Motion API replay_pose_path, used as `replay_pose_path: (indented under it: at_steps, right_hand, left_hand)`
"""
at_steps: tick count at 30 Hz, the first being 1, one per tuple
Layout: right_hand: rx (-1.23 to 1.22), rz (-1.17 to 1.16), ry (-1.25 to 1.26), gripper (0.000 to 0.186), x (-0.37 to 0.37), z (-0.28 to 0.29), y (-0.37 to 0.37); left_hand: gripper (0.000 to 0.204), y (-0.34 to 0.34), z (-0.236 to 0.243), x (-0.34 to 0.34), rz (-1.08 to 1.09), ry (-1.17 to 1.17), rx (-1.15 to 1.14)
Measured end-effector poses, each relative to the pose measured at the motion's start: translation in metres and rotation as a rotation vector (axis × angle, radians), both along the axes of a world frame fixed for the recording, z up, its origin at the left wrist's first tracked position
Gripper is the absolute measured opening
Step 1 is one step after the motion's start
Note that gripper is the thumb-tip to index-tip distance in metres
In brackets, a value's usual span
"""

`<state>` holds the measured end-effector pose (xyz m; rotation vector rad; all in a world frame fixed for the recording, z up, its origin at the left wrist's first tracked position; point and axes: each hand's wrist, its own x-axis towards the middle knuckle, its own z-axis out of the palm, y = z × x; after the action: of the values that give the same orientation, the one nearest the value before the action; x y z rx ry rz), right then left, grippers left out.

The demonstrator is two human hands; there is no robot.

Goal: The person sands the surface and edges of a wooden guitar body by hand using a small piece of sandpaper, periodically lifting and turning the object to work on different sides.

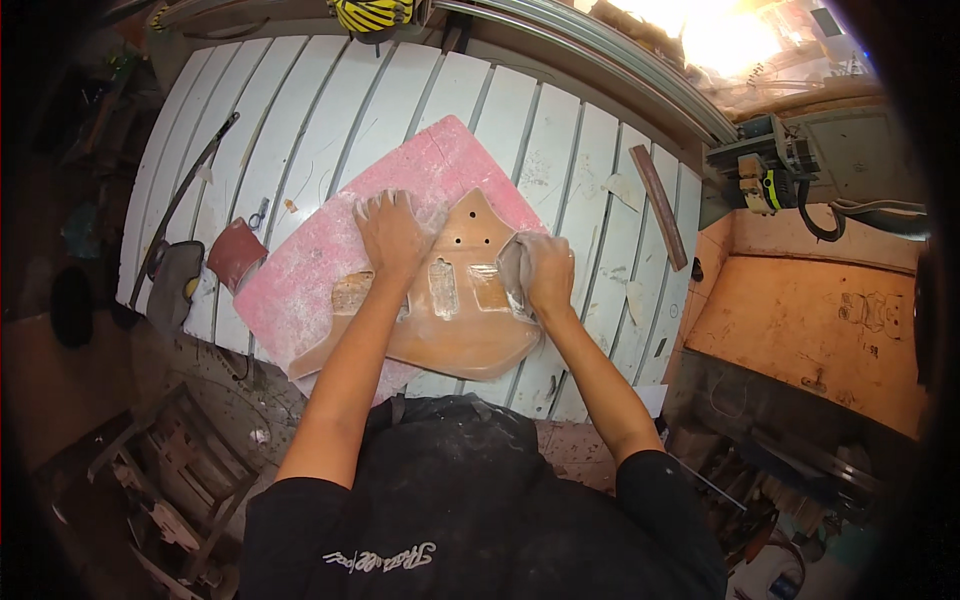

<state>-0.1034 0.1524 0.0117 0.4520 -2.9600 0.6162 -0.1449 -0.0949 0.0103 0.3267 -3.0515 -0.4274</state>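
Note:
An unfinished electric guitar body (455,340), tan and dusty, with routed cavities and several dark holes, lies at an angle on a pink board (330,240). White dust coats much of that board. My left hand (393,238) rests at the body's far left edge, fingers spread and pale with dust. At the body's right edge, my right hand (549,270) is closed on a grey piece of sandpaper (514,272), which is pressed against the side. Part of the sandpaper is hidden by the fingers.
Underneath is a white slatted table (400,95). A curved black strip (190,185), a dark red sheet (237,252) and a grey cloth-like piece (176,285) lie left; a brown bar (659,207) lies right. Beyond stand a metal rail (610,50), machine head (765,170) and orange-brown panel (790,320).

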Motion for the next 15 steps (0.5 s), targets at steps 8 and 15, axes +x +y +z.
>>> replay_pose_path:
  at_steps: [8,15]
  right_hand:
    - [-0.061,0.075,0.077,0.029,-0.001,0.006,0.0]
    - [-0.069,0.1,0.158,0.033,0.003,-0.002,0.013]
  left_hand:
    - [0.068,-0.001,-0.005,-0.005,0.007,0.032,-0.039]
    - [0.065,-0.001,-0.009,-0.002,-0.011,0.008,-0.025]
